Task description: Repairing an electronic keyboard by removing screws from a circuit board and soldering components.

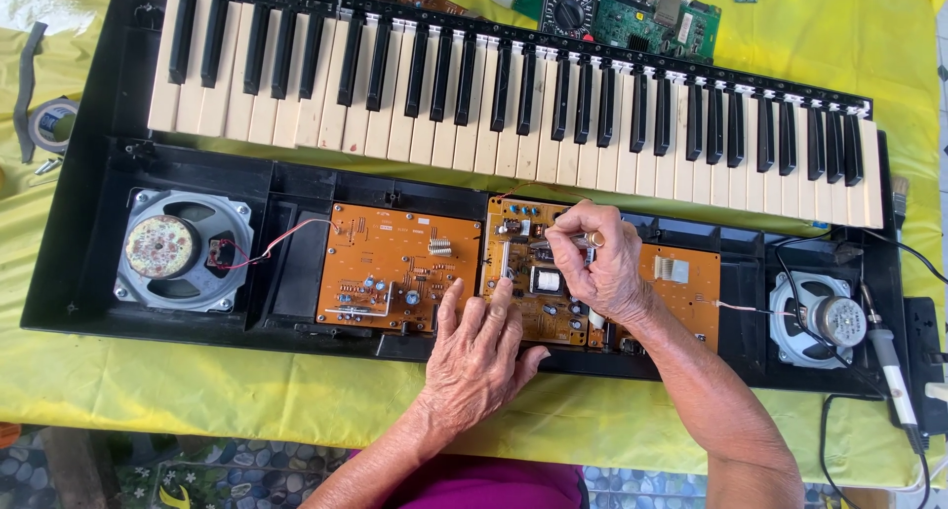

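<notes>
Pinched in the right hand (597,262), just right of the middle of the frame, is a small shiny part, held down on the middle board (533,282), while the left hand (484,356) holds nothing and lies flat with its fingertips on that board's lower left edge. If the pinch slips, I think the part could drop among the tiny pieces on the board or bend one of them. The thin red wire (276,244) to the left speaker (183,249) looks easy to snag if the left hand slides toward it.
</notes>
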